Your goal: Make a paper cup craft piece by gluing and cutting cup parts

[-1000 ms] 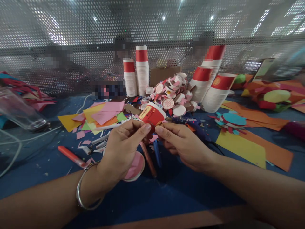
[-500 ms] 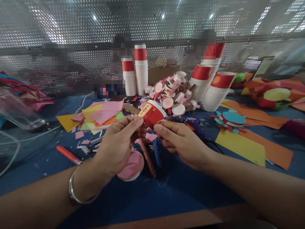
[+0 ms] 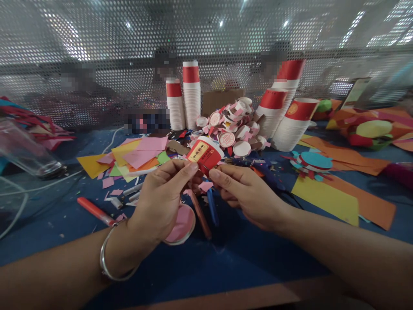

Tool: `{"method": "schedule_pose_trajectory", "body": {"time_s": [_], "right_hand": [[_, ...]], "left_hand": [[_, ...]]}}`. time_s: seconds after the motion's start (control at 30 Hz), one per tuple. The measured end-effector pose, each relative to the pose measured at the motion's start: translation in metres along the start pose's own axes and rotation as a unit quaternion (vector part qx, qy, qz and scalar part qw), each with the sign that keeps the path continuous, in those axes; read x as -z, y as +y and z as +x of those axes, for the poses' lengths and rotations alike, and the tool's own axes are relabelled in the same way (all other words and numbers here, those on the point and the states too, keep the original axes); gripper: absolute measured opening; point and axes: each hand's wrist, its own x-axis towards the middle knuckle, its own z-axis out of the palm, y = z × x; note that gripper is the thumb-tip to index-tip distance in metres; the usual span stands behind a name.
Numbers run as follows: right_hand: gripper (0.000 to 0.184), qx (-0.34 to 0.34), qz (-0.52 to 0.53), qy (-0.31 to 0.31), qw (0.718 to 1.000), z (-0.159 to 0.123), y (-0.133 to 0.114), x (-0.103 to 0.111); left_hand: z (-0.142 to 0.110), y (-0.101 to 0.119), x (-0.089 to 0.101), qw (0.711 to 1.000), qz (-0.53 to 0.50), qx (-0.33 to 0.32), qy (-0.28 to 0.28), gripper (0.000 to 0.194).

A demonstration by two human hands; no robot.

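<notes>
A red paper cup (image 3: 211,158) with a cream label and a white rim is held up in front of me, tilted. My left hand (image 3: 171,189) pinches its lower left side between thumb and fingers. On the other side, the thumb and fingers of my right hand (image 3: 237,187) are closed at the cup's lower edge. Below the hands lie a brown pen (image 3: 200,215), a blue pen (image 3: 212,206) and a round pink paper disc (image 3: 181,226), which my left hand partly covers. A red marker (image 3: 95,211) rests left of my wrist.
Stacks of paper cups (image 3: 192,97) stand at the back, with more stacks (image 3: 292,125) to the right. Between them is a heap of cut cup pieces (image 3: 234,125). Coloured paper (image 3: 145,153) lies left, a turquoise-topped paper craft (image 3: 312,161) right, a clear container (image 3: 30,148) far left.
The cup has turned slightly, so more of its cream label faces me. My left hand has shifted a little to the right; my right hand has barely moved.
</notes>
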Motion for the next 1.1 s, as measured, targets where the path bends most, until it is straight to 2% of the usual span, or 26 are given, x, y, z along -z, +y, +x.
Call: {"method": "schedule_pose_trajectory", "body": {"time_s": [0.47, 0.73, 0.9, 1.1], "right_hand": [[0.036, -0.003, -0.013, -0.005, 1.0, 0.0002, 0.0001, 0.0006], [0.041, -0.012, -0.02, -0.004, 1.0, -0.0009, 0.0007, 0.0036], [0.049, -0.01, -0.018, -0.003, 1.0, 0.0001, -0.0013, 0.0033], [0.053, -0.006, -0.029, 0.006, 1.0, 0.0012, 0.0007, 0.005]], "left_hand": [[-0.0012, -0.006, 0.004, 0.998, 0.04, -0.019, -0.037, 0.015], [0.0042, -0.004, 0.0064, 0.996, 0.037, -0.009, -0.077, 0.014], [0.0036, -0.0013, 0.0035, 0.998, 0.005, 0.002, -0.061, 0.017], [0.0055, 0.0027, 0.0027, 0.997, -0.05, 0.044, -0.028, 0.018]]}}
